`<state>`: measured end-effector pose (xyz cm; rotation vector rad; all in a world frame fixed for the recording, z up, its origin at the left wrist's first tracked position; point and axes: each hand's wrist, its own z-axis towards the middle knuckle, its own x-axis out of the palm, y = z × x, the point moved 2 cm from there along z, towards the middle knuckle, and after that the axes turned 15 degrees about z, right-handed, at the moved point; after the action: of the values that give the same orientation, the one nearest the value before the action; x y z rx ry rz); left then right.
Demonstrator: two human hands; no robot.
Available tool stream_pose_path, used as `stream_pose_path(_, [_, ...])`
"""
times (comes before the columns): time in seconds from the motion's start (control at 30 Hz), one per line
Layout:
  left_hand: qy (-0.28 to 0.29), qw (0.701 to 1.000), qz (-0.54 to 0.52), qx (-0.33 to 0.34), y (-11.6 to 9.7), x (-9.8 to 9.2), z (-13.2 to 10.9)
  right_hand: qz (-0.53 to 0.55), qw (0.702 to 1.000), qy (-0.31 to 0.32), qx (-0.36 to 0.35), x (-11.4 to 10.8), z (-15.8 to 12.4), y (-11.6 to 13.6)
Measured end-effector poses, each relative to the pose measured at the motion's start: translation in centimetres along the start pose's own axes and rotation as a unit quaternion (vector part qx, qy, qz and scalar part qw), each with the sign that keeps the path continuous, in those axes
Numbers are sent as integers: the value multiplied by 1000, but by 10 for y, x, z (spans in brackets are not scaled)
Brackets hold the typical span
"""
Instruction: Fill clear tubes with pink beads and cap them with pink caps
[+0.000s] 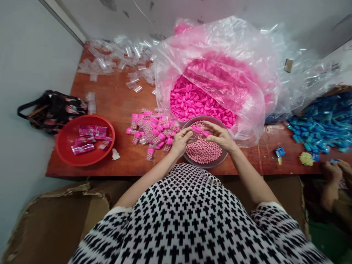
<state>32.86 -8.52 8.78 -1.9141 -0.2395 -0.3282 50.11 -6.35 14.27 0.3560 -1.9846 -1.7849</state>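
Note:
Both hands meet above a grey bowl (189, 160) of small pink beads (204, 151). My left hand (180, 141) pinches a small clear plastic container (194, 136) between thumb and fingers. In the fingers of my right hand (220, 136) is a bright pink plastic cap (205, 134), close beside the container; another pink part (197, 128) shows at the container's top. Whether the pieces touch is hard to see. Left of the bowl lies a pile of bead-filled containers with pink caps (155, 130). Behind it, a large clear bag (247, 47) lies open over many loose pink caps (203, 102).
A red basin (63, 156) with several pink packets (83, 148) stands at the left, by a black floral bag (59, 108). Empty clear containers (103, 62) lie at the back. Blue pieces (324, 124) are heaped at the right, near another person's hands (334, 174).

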Motion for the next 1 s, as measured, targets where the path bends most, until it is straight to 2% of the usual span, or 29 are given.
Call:
stream_pose_path(0.1, [-19,1000,13,14,-4,-7,1,152,986,-57,42,-3,-7,-9])
stream_pose_path(0.17, [-28,995,86,46,-4,-11,0,185,976,-110,43,-3,-9,-14])
stream_pose_path(0.23, [-27,979,181,92,-4,-12,-2,202,969,-135,49,-2,-6,-17])
stream_pose_path(0.33, [-9,946,280,161,-7,-9,-7,238,959,-97,116,5,-1,-17])
stream_pose_path(0.4, [-7,934,300,192,-9,-6,-10,270,946,-57,171,12,0,-17])
stream_pose_path(0.47, [-10,930,304,206,-9,-3,-11,301,932,-44,197,19,-1,-19])
stream_pose_path(0.57, [-13,928,305,215,-9,-2,-13,348,917,-73,180,29,-3,-26])
stream_pose_path(0.7, [-18,919,328,218,-8,-2,-16,408,887,-156,151,44,-4,-45])
stream_pose_path(0.77, [-12,915,341,214,-6,-5,-15,441,862,-196,155,50,-6,-55])
stream_pose_path(0.87, [14,919,340,197,1,-12,-10,471,836,-220,176,57,-8,-67])
stream_pose_path(0.93, [34,931,325,163,7,-17,-5,459,840,-210,198,57,-7,-71])
stream_pose_path(1.0, [40,944,304,123,12,-22,0,420,863,-174,222,52,-3,-73])
